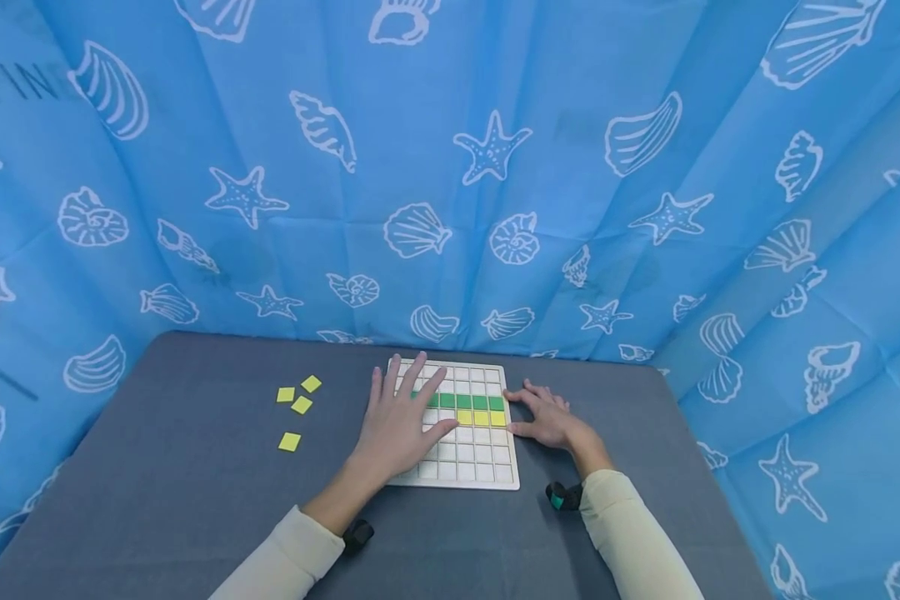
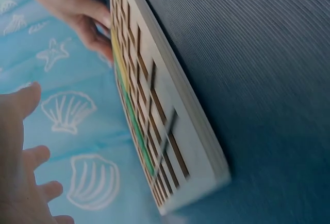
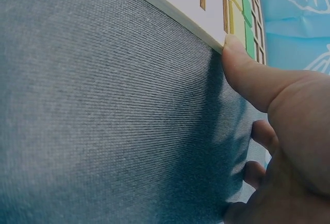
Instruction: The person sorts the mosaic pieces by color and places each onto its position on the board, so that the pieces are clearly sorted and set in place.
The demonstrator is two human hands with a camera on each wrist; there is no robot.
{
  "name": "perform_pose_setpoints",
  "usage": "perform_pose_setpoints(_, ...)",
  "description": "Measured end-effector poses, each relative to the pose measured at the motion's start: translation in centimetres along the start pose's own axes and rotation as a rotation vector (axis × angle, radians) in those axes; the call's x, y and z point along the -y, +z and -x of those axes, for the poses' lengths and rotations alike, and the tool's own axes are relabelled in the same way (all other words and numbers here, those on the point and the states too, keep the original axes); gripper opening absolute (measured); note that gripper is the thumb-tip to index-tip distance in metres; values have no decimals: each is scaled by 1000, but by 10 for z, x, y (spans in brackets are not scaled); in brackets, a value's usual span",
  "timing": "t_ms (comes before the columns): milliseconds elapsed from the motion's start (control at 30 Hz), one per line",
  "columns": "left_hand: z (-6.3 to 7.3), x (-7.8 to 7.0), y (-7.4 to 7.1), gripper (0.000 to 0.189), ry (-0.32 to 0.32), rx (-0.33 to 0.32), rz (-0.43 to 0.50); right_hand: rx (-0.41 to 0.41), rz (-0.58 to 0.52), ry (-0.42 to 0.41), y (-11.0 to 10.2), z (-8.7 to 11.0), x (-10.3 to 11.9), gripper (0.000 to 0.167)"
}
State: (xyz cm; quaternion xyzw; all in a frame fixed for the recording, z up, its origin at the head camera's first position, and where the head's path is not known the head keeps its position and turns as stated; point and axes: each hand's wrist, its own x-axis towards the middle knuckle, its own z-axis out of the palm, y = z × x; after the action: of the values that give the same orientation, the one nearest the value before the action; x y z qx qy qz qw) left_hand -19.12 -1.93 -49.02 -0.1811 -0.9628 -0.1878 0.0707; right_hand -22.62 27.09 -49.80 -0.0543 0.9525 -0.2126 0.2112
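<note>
A white gridded board [image 1: 450, 484] lies on the grey table. Several green tiles [image 1: 463, 401] make a row across it, with three yellow tiles [image 1: 481, 418] side by side just below, at the right end. My left hand [image 1: 396, 427] is spread over the board's left part with nothing in its grasp, hiding the cells there; in the left wrist view its fingers [image 2: 37, 157] stand apart from the board. At the right edge is my right hand [image 1: 546, 421]. Its thumb [image 3: 245, 69] touches the board's side beside the yellow tiles, while the other fingers are loosely bent.
Several loose yellow tiles [image 1: 289, 442] lie on the table [image 1: 195, 500] to the left of the board. A blue curtain [image 1: 450, 167] with white shells and starfish hangs behind the table and along its sides. Dark straps [image 1: 562, 496] sit at both wrists.
</note>
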Motion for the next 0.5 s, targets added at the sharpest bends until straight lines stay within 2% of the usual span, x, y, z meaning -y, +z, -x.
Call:
perform_pose_setpoints(100, 2, 10, -3, 79, -12, -6, 12, -10, -1, -7, 1, 1, 0, 64)
perform_pose_setpoints(333, 5, 31, -10, 81, -53, 37, -1, -13, -12, -7, 3, 4, 1, 64)
perform_pose_setpoints(500, 9, 45, -12, 81, -87, 17, -24, -19, -10, -29, 2, 4, 2, 64)
